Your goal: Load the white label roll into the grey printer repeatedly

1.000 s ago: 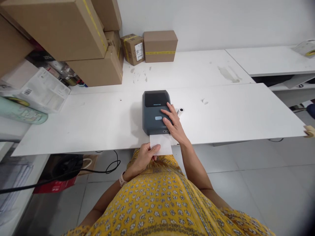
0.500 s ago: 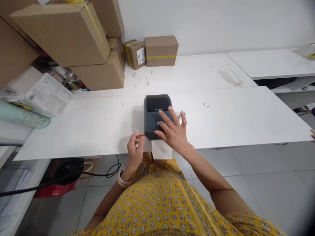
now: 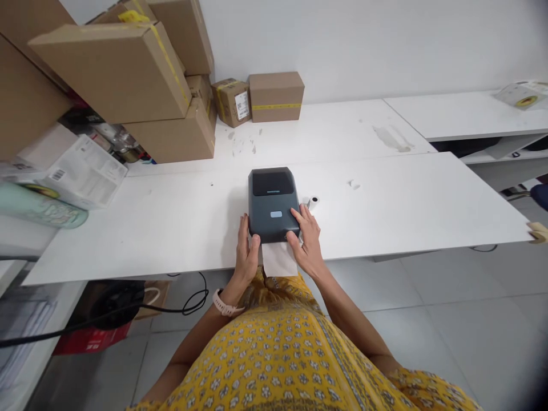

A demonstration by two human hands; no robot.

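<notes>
Our left hand [image 3: 245, 257] and right hand [image 3: 307, 242] grasp the device [image 3: 261, 216] between them, at its seven and five o'clock. Dark blue-grey, it sits flat, glossy black panel [image 3: 273, 182] toward twelve, pale blue button [image 3: 276, 214] centred below. We see the white table [image 3: 171, 222] spreading toward nine, its edge near at six, pale paper [image 3: 279, 261] jutting over; a white roll [image 3: 314, 201] at three. Our thumbs press its front corners.

Blue-grey printer [image 3: 263, 206], pale-blue button [image 3: 276, 214]; white paper [image 3: 279, 261] at its six o'clock; yellow, white-flowered clothing [image 3: 278, 348]; white table [image 3: 171, 228].
</notes>
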